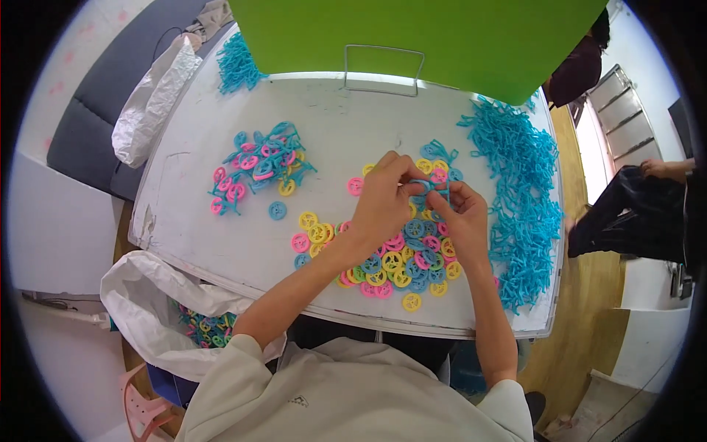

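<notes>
Two hands (423,202), perhaps one blue piece (427,184)

The table (221,243) stands in front of the person, with an upright board (442,37) along its far edge and a wire frame (384,70) just before that board. Both hands meet over the middle of the table, the left hand (383,199) beside the right hand (460,217), touching around a small piece (427,184) held between them. Under and near the hands lies a heap of wheels (398,269). To the right of it runs a long pile of sticks (523,199), reaching the near right edge. Left of the hands, well apart, lies a cluster of joined pieces (258,166). Another stick pile (239,62) sits at the far left corner. A sack (151,103) lies off the table's left edge, and an open bag (147,309) holding more wheels sits below the near left corner.
</notes>
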A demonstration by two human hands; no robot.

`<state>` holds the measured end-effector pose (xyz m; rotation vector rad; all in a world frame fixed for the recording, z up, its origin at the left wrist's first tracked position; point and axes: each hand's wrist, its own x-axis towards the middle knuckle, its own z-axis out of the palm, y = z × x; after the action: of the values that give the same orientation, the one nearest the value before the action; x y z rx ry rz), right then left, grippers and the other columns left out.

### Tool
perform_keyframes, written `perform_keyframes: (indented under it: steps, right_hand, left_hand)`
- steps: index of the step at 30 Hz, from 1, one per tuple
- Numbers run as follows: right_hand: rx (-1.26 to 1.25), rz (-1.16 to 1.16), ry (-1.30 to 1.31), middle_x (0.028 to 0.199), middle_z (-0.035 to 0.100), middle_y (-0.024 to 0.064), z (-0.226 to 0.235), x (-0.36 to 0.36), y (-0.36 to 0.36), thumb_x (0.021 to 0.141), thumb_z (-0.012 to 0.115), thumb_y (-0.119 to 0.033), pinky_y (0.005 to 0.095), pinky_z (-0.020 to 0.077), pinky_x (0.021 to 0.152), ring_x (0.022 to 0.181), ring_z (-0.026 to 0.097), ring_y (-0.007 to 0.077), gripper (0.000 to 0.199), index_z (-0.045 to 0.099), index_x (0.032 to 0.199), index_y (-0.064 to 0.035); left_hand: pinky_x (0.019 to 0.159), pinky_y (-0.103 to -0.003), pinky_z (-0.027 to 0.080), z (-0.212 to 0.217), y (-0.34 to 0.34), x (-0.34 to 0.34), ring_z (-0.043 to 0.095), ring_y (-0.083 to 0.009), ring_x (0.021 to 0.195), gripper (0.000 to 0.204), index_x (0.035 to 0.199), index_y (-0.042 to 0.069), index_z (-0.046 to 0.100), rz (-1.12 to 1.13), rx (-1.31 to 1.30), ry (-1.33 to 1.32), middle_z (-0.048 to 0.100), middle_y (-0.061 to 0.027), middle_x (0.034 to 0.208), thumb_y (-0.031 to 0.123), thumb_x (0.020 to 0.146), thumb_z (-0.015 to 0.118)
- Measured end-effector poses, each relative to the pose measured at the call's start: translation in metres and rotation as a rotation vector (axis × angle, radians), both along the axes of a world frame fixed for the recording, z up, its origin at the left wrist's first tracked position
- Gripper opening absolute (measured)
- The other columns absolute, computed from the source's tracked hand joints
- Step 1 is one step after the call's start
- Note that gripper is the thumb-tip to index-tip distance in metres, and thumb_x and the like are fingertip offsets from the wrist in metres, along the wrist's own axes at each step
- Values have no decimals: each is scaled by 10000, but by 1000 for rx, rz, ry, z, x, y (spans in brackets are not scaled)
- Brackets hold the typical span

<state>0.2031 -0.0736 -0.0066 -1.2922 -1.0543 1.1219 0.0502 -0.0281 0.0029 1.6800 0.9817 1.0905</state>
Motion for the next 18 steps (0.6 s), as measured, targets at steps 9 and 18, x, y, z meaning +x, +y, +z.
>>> perform_keyframes:
  steps: [9, 18]
  right_hand:
    - [-44, 53, 91, 840, 654, 47, 3, 2, 1, 853, 674, -42, 210, 493, 684, 763, 619, 90, 214, 599, 1044, 21]
    - [163, -59, -222, 894, 690, 69, 3, -5, -2, 849, 672, -32, 192, 484, 640, 793, 633, 77, 240, 642, 1082, 16]
  left_hand:
    - [702, -277, 567, -6, -2, 2, 635, -214, 867, 242, 827, -41, 539, 23, 17, -95, 526, -112, 893, -242, 736, 439]
    - [729, -263, 560, 8, 3, -4, 662, -161, 830, 130, 1001, -46, 624, 8, -222, -99, 645, -101, 957, -36, 878, 582]
